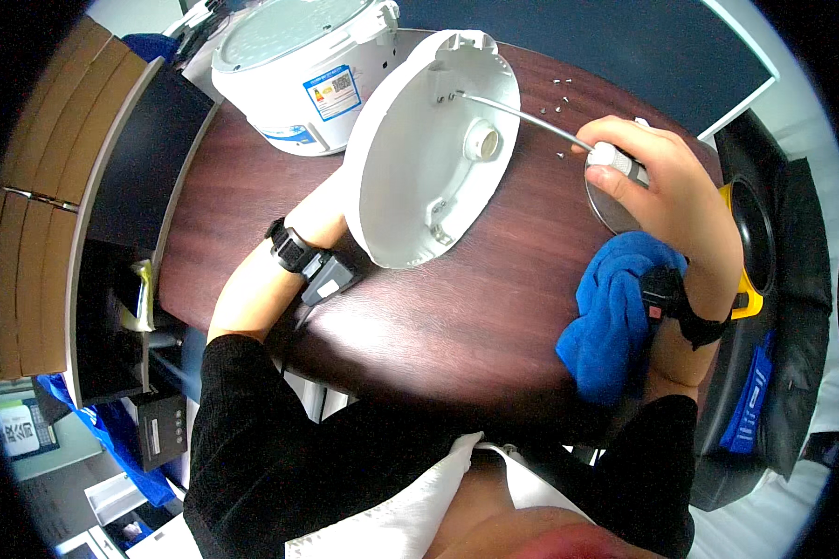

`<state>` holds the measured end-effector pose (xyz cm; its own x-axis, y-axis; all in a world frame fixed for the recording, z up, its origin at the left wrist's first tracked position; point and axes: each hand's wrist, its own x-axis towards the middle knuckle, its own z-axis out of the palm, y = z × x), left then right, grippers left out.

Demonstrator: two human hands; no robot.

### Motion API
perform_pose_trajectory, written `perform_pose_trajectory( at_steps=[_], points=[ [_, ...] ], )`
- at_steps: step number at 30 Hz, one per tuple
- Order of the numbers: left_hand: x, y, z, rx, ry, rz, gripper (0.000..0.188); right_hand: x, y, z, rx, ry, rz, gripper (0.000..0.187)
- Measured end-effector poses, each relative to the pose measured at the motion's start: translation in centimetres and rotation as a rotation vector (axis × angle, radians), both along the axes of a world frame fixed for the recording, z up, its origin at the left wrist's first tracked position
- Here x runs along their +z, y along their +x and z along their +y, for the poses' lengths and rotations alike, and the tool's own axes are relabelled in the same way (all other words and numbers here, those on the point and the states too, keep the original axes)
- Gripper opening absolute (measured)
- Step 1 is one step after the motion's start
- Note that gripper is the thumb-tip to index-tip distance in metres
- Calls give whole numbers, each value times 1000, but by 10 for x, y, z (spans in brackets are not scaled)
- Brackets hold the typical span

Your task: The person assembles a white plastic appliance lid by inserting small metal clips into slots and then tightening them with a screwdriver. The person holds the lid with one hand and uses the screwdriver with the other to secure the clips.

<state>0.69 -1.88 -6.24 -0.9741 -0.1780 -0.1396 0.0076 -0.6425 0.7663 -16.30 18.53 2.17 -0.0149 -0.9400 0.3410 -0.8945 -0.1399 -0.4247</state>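
Right grip [660, 177] wraps screwdriver [606, 156], its tip [460, 95] inside white shell [410, 177]; left grip hidden, unclear.

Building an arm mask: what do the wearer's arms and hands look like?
Left sleeve and right sleeve: both black. Left wrist strap is black, its box dark grey with a pale label. Right wristband and its box: black, small reddish mark. Right hand ungloved; left hand mostly hidden.

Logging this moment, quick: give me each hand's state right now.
Left hand: mostly hidden behind the white cover; open or closed cannot be told.
Right hand: closed, holding the screwdriver by its handle.
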Motion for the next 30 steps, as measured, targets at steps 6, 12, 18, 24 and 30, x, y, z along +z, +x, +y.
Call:
perform_pose_trajectory(
  at_steps=[6,12,18,24,30],
  points=[
    [-21,-14,-22,30,-303,170,48,-8,-8,-11,-118,-88,-266,22],
    [-15,-19,-5,67,24,85,53,-45,-12,-40,-283,-218,-326,43],
    [2,7,2,24,-59,-47,58,-68,-29,-57,-178,-288,-384,25],
    [12,9,-9,17,-393,-90,63,-66,-22,-52,-273,-288,-309,20],
    [30,18,-40,-106,-771,66,65,-68,-26,-52,-350,-459,-148,18]
  ],
)
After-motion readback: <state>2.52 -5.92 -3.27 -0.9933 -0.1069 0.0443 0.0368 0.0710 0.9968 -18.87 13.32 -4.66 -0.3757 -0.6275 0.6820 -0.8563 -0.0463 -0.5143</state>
